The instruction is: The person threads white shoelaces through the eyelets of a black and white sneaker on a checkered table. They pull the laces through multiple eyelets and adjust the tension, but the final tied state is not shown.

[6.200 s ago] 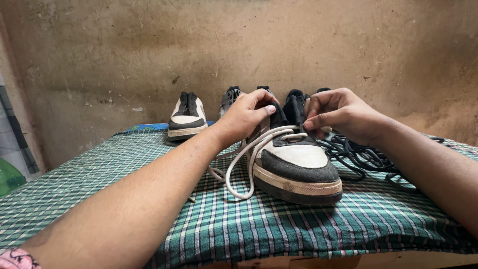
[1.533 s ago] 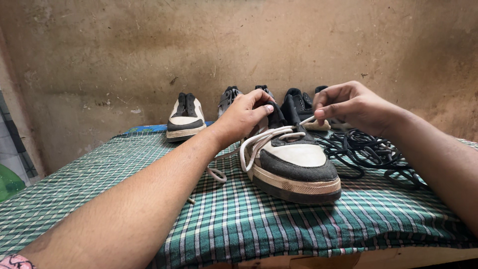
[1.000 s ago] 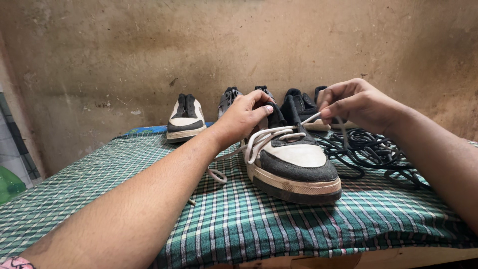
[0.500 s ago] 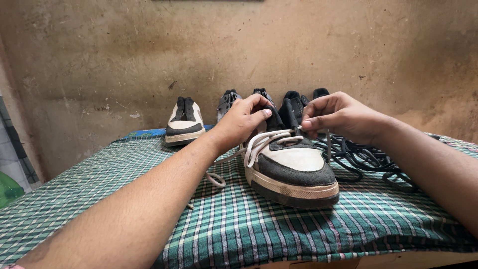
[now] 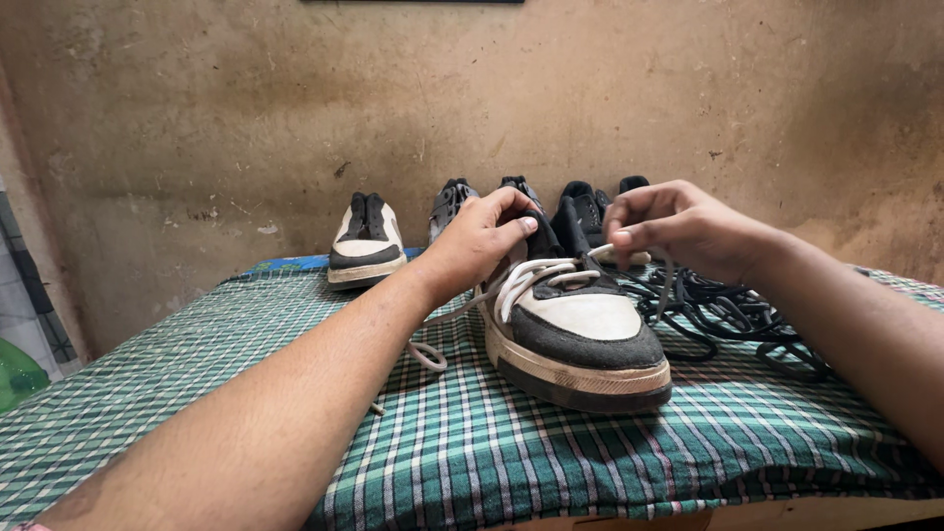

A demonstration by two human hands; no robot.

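There are no packages, labels, signs or screens to see here.
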